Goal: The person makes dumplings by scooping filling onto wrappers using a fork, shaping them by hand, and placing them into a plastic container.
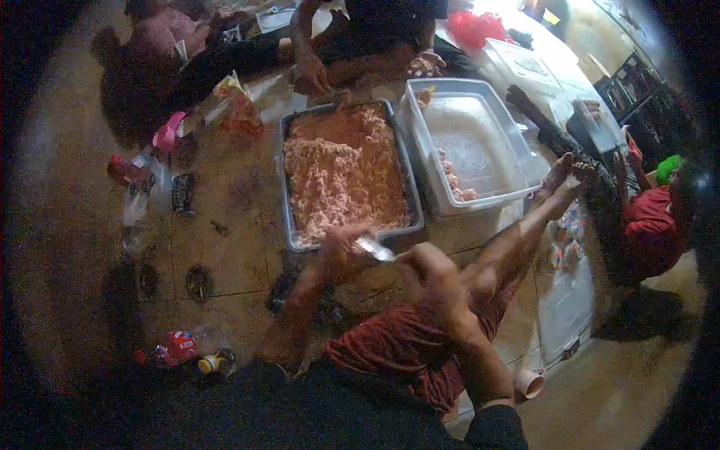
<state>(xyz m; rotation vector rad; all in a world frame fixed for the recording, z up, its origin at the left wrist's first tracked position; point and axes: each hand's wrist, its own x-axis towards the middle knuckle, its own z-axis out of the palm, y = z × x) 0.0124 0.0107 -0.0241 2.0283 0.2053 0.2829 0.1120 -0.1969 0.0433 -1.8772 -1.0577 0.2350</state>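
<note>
Between my hands is a shiny metal piece that looks like a spoon (376,250). My right hand (435,271) is closed on its right end. My left hand (343,241) is curled at its other end, at the near rim of a dark tub (416,217). A pinkish, crumbly ground mixture (337,172) fills that tub. To its right stands a clear plastic bin (480,142) with several small lumps of the mixture (450,176) along its left side.
Across the tub sits a person whose hand (313,77) is near its far edge. Another person in red (654,232) is at the right. Bottles (214,362) and a red-labelled wrapper (180,346) lie at lower left. A cup (529,383) lies at lower right.
</note>
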